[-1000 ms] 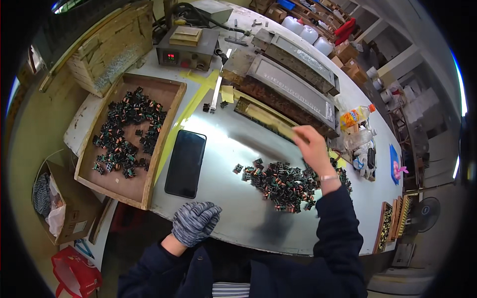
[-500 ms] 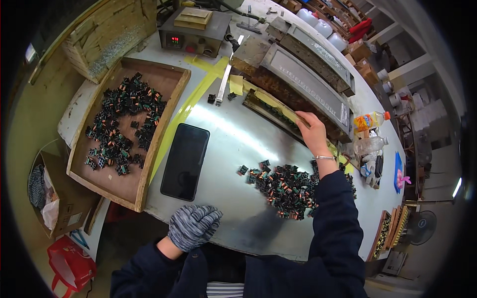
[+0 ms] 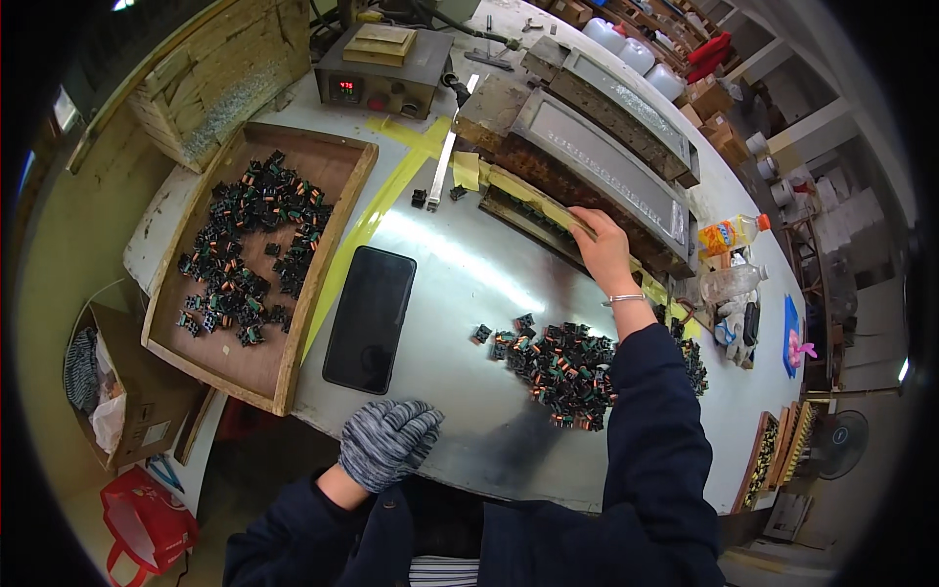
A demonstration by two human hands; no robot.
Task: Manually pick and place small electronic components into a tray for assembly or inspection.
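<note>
My left hand (image 3: 391, 445), in a grey knitted glove, rests at the near edge of the metal-topped table with its fingers curled together. Whatever it may hold is hidden. My bare right hand (image 3: 606, 256), a bracelet at the wrist, reaches to a long narrow holder (image 3: 509, 204) with a yellowish edge. Its fingers are bent together over the holder's row of small dark parts (image 3: 536, 215); what they pinch cannot be made out. Below that hand lies a heap of small black coil parts with copper windings (image 3: 562, 377), partly covered by my right forearm.
A wooden tray (image 3: 217, 377) of similar coil parts stands at left, beside a black phone (image 3: 370, 318). Behind the holder are a long metal trough (image 3: 597, 161) and a control box (image 3: 381, 73) with a lit display. Bottles (image 3: 734, 235) stand at right.
My right hand has shifted slightly left along the holder, its fingers still over the row. My left hand keeps its curled pose. The whole view has shifted slightly.
</note>
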